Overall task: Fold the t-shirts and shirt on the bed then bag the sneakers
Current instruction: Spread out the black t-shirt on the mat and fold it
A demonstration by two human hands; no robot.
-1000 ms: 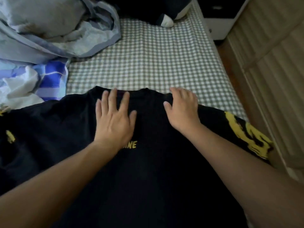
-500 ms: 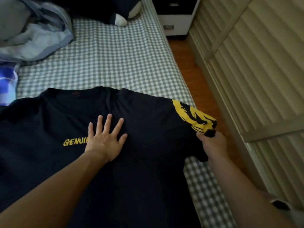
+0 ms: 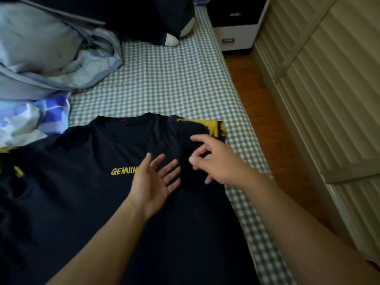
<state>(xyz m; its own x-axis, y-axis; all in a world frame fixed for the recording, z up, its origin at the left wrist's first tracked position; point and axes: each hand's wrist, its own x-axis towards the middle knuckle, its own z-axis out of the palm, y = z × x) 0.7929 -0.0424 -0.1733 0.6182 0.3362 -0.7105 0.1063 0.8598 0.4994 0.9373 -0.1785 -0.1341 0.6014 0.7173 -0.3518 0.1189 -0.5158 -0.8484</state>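
A black t-shirt point(image 3: 86, 194) with yellow lettering on the chest lies spread on the checked bed point(image 3: 168, 87). Its right sleeve point(image 3: 207, 128), printed in yellow, is folded inward over the shoulder. My left hand point(image 3: 154, 182) hovers over the chest, palm turned up and fingers spread, holding nothing. My right hand point(image 3: 213, 161) is just above the folded sleeve with fingers loosely bent, gripping nothing. No sneakers or bag are in view.
A grey-blue bundle of bedding point(image 3: 51, 52) and a blue-and-white garment point(image 3: 35, 118) lie at the left. A dark plush toy point(image 3: 164, 23) sits at the head of the bed. Right of the bed are wooden floor point(image 3: 265, 103), a nightstand point(image 3: 234, 23) and slatted wardrobe doors point(image 3: 329, 79).
My right hand carried the yellow-printed sleeve from the bed's right edge inward onto the shirt and let it go. My left hand lifted off the chest and turned palm up.
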